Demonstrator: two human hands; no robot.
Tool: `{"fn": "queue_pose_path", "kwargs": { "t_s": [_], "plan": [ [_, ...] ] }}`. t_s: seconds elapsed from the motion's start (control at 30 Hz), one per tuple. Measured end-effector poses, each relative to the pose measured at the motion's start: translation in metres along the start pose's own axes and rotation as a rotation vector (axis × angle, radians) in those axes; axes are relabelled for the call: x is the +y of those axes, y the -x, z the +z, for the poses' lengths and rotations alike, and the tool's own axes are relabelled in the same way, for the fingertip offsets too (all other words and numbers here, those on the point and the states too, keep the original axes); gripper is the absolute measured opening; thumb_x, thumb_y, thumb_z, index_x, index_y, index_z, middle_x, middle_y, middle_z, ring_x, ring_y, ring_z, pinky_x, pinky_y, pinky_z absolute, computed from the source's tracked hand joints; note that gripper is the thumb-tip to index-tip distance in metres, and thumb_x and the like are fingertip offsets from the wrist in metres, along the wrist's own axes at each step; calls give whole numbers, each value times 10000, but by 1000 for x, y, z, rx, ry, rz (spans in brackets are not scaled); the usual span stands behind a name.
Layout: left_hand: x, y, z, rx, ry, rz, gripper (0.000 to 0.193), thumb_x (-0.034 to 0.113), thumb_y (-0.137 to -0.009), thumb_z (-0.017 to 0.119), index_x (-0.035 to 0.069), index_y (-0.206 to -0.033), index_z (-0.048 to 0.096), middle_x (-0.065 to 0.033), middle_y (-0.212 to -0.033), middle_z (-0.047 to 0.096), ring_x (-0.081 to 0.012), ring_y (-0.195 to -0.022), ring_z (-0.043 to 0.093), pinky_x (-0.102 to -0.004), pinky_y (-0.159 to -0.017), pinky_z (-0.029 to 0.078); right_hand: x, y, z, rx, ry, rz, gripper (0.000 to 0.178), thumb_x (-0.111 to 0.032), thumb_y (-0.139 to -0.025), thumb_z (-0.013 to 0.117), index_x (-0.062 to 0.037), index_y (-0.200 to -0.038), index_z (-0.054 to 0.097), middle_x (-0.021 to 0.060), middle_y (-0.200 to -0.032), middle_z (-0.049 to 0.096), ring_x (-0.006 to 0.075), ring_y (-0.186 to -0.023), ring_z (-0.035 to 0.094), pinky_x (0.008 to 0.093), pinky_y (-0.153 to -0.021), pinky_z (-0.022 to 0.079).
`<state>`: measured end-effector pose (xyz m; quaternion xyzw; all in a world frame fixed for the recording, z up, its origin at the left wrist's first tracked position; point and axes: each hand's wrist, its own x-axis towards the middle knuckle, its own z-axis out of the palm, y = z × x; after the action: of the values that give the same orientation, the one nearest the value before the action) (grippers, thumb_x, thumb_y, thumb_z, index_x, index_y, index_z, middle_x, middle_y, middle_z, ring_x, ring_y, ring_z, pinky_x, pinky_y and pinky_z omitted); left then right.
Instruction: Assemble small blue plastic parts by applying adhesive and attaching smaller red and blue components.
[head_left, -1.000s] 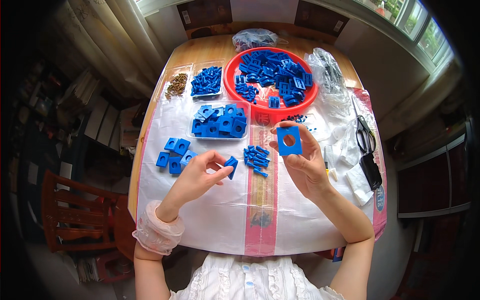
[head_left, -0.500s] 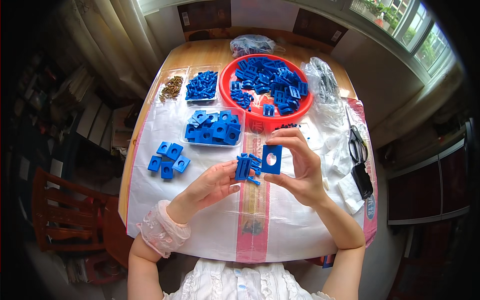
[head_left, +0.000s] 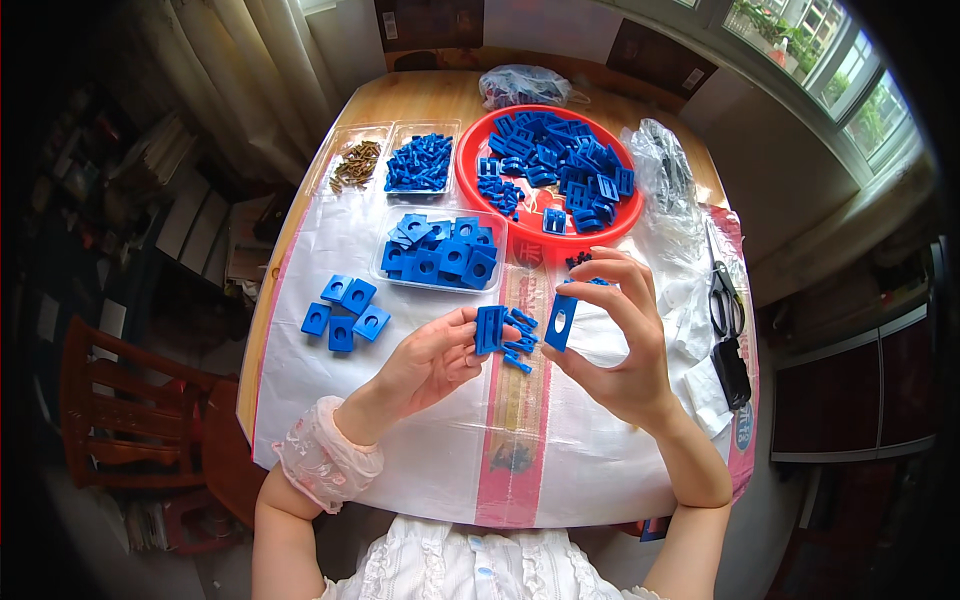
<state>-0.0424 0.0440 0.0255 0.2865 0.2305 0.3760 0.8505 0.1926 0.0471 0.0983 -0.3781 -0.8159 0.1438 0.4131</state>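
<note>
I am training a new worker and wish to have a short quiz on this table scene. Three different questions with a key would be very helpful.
1. How many blue plates lie grouped outside the clear box?
2. True or false: the black scissors lie to the right of the red basin.
3. What does the right hand hold? a) the black scissors; b) a blue plate with a hole; c) the red basin.

Key: 1. Five. 2. True. 3. b.

Glossy red plastic basin (head_left: 632, 222)
</note>
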Motion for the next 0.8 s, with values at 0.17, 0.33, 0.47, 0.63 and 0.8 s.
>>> {"fn": "queue_pose_path", "kwargs": {
  "t_s": [0.17, 0.33, 0.47, 0.63, 0.8],
  "plan": [
    [4, 5, 3, -33, 4, -48, 451, 314, -958, 415, 34, -1311, 397, -101, -1102, 592, -75, -743, 493, -143, -548, 393, -5, -1, 2, -16, 26, -21, 480, -44, -576, 807, -87, -1025, 643, 79, -1117, 563, 309, -1174, 460, 432, -970, 391],
    [4, 5, 8, -21, 82, -94, 429, 365, -930, 511, 56, -1228, 500, -24, -861, 585, -59, -655, 477, -155, -441, 286, -12, 4, 2, -58, 118, -32, 448, -72, -603, 790, -87, -1023, 636, 86, -1138, 543, 323, -1198, 440, 443, -976, 386],
    [-1, 6, 8, 103, -478, -52, 333, 314, -887, 634, 61, -1102, 610, 29, -712, 502, -44, -608, 444, -155, -449, 247, -18, 7, 6, -128, 163, -49, 434, -101, -619, 780, -86, -1027, 631, 94, -1155, 520, 329, -1215, 424, 443, -986, 366],
    [1, 8, 28, 144, -627, 106, 308, 271, -840, 717, 45, -1043, 668, 59, -686, 465, -28, -635, 433, -173, -553, 320, -21, 13, 13, -165, 186, -67, 398, -133, -639, 760, -72, -1009, 626, 98, -1167, 504, 318, -1233, 413, 465, -985, 349],
    [-4, 7, 24, 152, -671, 142, 307, 223, -793, 768, 35, -1019, 682, 67, -683, 452, -23, -644, 426, -183, -593, 336, -22, 15, 18, -183, 206, -77, 387, -125, -633, 754, -73, -994, 625, 103, -1176, 497, 317, -1247, 399, 473, -995, 338]
  ]
}}
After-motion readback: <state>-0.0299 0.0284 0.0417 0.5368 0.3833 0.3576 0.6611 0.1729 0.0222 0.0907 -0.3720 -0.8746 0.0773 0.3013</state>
